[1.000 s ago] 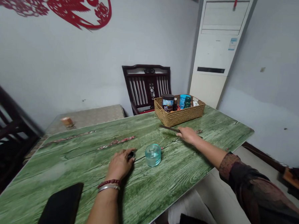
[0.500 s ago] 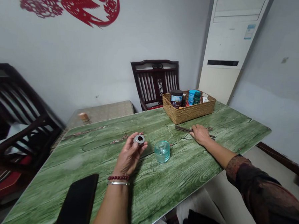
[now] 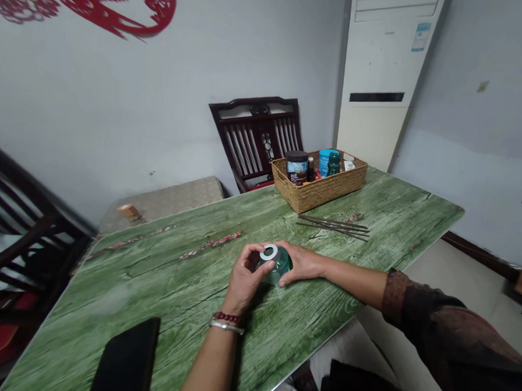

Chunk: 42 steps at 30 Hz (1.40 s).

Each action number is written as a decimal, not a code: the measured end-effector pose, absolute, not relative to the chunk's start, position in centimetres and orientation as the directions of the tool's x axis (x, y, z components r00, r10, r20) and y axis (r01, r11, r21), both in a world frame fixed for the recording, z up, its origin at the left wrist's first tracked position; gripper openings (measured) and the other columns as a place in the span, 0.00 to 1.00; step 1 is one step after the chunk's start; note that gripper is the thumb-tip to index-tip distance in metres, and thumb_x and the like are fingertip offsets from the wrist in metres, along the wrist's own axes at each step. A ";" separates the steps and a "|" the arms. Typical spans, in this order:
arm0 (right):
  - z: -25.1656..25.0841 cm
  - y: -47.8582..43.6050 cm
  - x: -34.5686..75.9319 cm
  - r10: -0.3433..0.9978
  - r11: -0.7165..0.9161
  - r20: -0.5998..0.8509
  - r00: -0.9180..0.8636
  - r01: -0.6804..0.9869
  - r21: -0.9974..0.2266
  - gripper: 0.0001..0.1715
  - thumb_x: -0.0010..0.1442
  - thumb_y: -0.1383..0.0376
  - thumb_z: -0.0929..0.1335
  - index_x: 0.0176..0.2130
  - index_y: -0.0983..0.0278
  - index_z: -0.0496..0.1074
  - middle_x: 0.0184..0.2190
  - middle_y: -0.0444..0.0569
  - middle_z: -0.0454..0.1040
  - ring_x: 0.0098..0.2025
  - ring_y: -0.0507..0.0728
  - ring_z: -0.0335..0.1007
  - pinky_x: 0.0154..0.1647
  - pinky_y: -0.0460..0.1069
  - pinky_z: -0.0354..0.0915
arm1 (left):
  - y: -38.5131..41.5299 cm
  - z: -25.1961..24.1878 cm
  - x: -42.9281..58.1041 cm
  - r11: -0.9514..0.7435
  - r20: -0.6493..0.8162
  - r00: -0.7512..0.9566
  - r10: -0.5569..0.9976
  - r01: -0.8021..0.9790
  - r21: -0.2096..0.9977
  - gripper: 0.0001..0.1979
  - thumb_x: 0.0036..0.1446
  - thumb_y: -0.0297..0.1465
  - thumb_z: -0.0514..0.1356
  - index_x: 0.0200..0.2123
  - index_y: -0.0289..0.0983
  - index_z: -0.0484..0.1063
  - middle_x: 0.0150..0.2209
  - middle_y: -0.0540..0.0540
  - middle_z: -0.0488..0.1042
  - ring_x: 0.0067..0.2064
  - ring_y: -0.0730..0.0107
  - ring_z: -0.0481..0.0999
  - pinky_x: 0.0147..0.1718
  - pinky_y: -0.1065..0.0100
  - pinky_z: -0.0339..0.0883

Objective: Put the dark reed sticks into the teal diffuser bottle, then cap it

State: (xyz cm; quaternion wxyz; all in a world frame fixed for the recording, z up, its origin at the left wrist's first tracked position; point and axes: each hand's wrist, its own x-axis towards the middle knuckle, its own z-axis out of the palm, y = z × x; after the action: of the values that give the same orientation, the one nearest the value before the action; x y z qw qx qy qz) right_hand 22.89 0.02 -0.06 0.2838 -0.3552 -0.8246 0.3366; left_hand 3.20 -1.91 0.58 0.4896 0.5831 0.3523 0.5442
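Left hand (image 3: pixel 244 281) pinches the cap (image 3: pixel 269 258) at the jar's top, can't tell if seated; right hand (image 3: pixel 303 262) wraps the jar (image 3: pixel 278 272), on the table (image 3: pixel 185 296). Probably glass: stiff, slick, breakable. Hold sidewall; cap by rim.

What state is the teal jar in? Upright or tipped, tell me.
Upright: the teal jar stands on the green table between the left hand and right hand, silver ring uppermost.

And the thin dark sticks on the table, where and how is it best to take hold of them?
Grip the sticks near their middle, probably, from above on the near side: they lie thin and flat, close together there, and the basket stands close behind their left ends.
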 end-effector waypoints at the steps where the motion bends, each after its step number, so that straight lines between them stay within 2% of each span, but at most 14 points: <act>1: -0.3 0.2 22.3 0.780 0.507 0.248 -0.574 0.347 -0.789 0.56 0.41 0.59 0.80 0.63 0.61 0.58 0.59 0.54 0.69 0.58 0.63 0.68 0.57 0.55 0.62 | -1.9 0.5 3.1 -0.279 0.293 0.169 0.941 -0.099 0.955 0.20 0.44 0.36 0.73 0.37 0.39 0.68 0.46 0.43 0.77 0.49 0.58 0.76 0.51 0.58 0.68; 4: -0.5 0.5 20.9 0.809 0.462 0.247 -0.534 0.317 -0.828 0.52 0.41 0.61 0.81 0.60 0.62 0.61 0.55 0.52 0.72 0.56 0.62 0.70 0.54 0.54 0.63 | -1.8 0.4 2.6 -0.314 0.315 0.144 0.938 -0.026 0.949 0.19 0.44 0.35 0.72 0.39 0.39 0.70 0.44 0.44 0.76 0.47 0.60 0.76 0.49 0.61 0.67; 9: -0.6 0.6 18.5 0.870 0.408 0.188 -0.456 0.450 -0.794 0.47 0.40 0.56 0.80 0.55 0.62 0.65 0.47 0.51 0.76 0.48 0.63 0.73 0.46 0.53 0.66 | -1.5 0.1 1.3 -0.310 0.301 0.091 0.949 0.101 0.945 0.23 0.47 0.37 0.71 0.46 0.39 0.72 0.41 0.46 0.76 0.43 0.62 0.75 0.45 0.64 0.68; 14: -1.3 0.8 17.6 0.860 0.449 0.264 -0.436 0.403 -0.798 0.47 0.40 0.55 0.80 0.55 0.61 0.64 0.44 0.49 0.77 0.46 0.61 0.74 0.45 0.52 0.65 | -2.0 0.2 0.6 -0.286 0.279 0.107 0.954 0.056 0.957 0.23 0.48 0.37 0.71 0.47 0.39 0.72 0.42 0.45 0.77 0.44 0.62 0.76 0.45 0.64 0.68; 18: -1.5 1.1 18.2 0.849 0.458 0.280 -0.447 0.360 -0.813 0.46 0.40 0.55 0.80 0.56 0.60 0.64 0.45 0.47 0.76 0.46 0.61 0.74 0.45 0.52 0.65 | -2.5 0.6 0.8 -0.265 0.261 0.128 0.957 0.011 0.964 0.20 0.50 0.37 0.70 0.47 0.40 0.73 0.47 0.44 0.76 0.48 0.60 0.75 0.49 0.63 0.67; 24: -1.4 1.1 18.2 0.822 0.500 0.302 -0.483 0.358 -0.788 0.44 0.41 0.54 0.79 0.53 0.60 0.64 0.44 0.47 0.75 0.44 0.61 0.73 0.42 0.50 0.64 | -2.2 0.7 1.1 -0.259 0.257 0.035 0.966 0.111 0.960 0.21 0.45 0.38 0.73 0.42 0.42 0.72 0.39 0.49 0.75 0.41 0.65 0.74 0.42 0.66 0.67; 27: -1.3 1.0 18.0 0.819 0.505 0.308 -0.484 0.351 -0.789 0.44 0.40 0.55 0.79 0.53 0.60 0.64 0.44 0.48 0.75 0.44 0.61 0.73 0.42 0.51 0.64 | -2.2 0.4 0.9 -0.294 0.295 0.015 0.955 0.134 0.946 0.22 0.44 0.38 0.73 0.41 0.42 0.72 0.40 0.49 0.73 0.43 0.64 0.73 0.44 0.66 0.67; 33: -1.4 0.9 18.0 0.823 0.501 0.307 -0.478 0.358 -0.788 0.44 0.41 0.52 0.79 0.53 0.60 0.64 0.43 0.48 0.76 0.44 0.61 0.74 0.40 0.50 0.64 | -2.2 0.4 0.7 -0.344 0.344 0.011 0.939 0.051 0.938 0.16 0.49 0.39 0.71 0.38 0.42 0.71 0.44 0.48 0.73 0.45 0.66 0.73 0.46 0.66 0.68; 39: -1.5 1.1 17.9 0.815 0.523 0.333 -0.474 0.355 -0.775 0.43 0.41 0.52 0.79 0.53 0.60 0.65 0.44 0.49 0.76 0.44 0.62 0.74 0.40 0.50 0.64 | -2.8 1.1 0.7 -0.284 0.281 0.049 0.959 0.074 0.956 0.20 0.51 0.40 0.70 0.46 0.44 0.73 0.44 0.47 0.77 0.46 0.63 0.75 0.48 0.64 0.69; 42: -1.6 1.1 17.8 0.818 0.520 0.332 -0.470 0.357 -0.776 0.43 0.40 0.53 0.79 0.52 0.60 0.65 0.43 0.48 0.76 0.44 0.61 0.74 0.40 0.50 0.64 | -3.0 1.2 0.3 -0.254 0.244 0.097 0.965 0.106 0.961 0.23 0.53 0.40 0.69 0.51 0.44 0.73 0.48 0.46 0.77 0.49 0.62 0.75 0.50 0.62 0.68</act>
State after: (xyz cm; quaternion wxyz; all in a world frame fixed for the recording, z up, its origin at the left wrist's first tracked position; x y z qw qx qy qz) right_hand 17.84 1.14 -1.58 0.3583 -0.3693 -0.7948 0.3217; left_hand 0.25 -2.97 1.25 0.4231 0.6079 0.4404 0.5073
